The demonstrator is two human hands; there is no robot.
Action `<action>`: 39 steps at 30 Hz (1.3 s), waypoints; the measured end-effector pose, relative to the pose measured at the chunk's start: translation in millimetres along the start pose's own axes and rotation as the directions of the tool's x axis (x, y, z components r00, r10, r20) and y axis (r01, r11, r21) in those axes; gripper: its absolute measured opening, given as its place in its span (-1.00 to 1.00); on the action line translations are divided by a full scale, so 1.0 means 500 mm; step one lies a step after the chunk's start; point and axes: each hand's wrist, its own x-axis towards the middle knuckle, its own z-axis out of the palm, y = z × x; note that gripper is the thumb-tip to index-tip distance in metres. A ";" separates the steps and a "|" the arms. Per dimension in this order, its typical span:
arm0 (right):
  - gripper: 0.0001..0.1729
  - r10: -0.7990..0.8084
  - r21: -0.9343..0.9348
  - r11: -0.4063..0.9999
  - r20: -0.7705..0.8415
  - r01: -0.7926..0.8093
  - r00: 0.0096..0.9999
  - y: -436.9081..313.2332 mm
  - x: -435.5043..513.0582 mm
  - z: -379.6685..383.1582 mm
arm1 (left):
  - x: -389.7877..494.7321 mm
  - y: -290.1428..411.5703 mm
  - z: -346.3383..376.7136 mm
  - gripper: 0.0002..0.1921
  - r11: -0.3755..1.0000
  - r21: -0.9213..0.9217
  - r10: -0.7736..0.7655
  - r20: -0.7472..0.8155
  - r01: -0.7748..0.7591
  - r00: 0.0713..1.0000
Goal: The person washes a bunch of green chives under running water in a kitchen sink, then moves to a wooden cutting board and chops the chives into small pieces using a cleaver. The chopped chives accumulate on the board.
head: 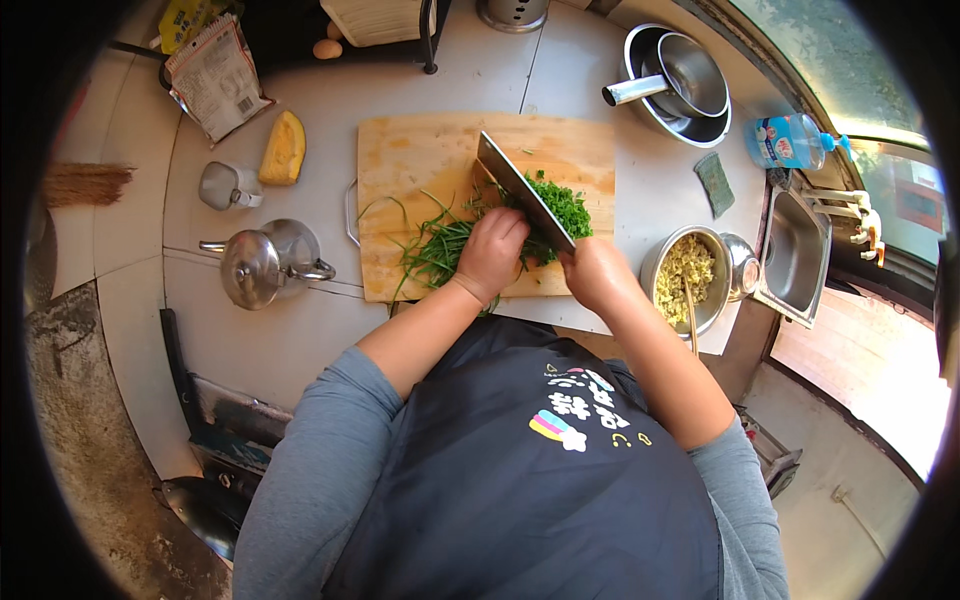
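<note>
On a wooden cutting board (420, 150) lies a bunch of long green chives or similar leafy stalks (439, 247). My left hand (493, 251) presses on the bunch with curled fingers, close beside the blade. A broad cleaver (525, 191) is in my right hand (598, 276), its blade slanting up and to the left across the greens. To the right of the blade sits a heap of finely chopped greens (562, 206), partly hidden by the cleaver. The fingertips of my left hand and the blade's lower edge are hard to make out.
Right of the board stand a metal bowl of yellowish food (686, 277) with a utensil, a sink (799, 251), a green scouring pad (715, 184), a blue soap bottle (787, 142) and nested metal pans (694, 75). At left are a kettle (251, 270), a glass jar (219, 185) and a pumpkin piece (283, 150).
</note>
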 end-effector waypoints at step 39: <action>-0.66 0.052 0.271 0.962 -0.084 -0.028 0.995 0.016 0.011 0.024 | 0.017 0.008 -0.015 -0.88 0.988 0.064 -0.134 -0.090 0.140 0.987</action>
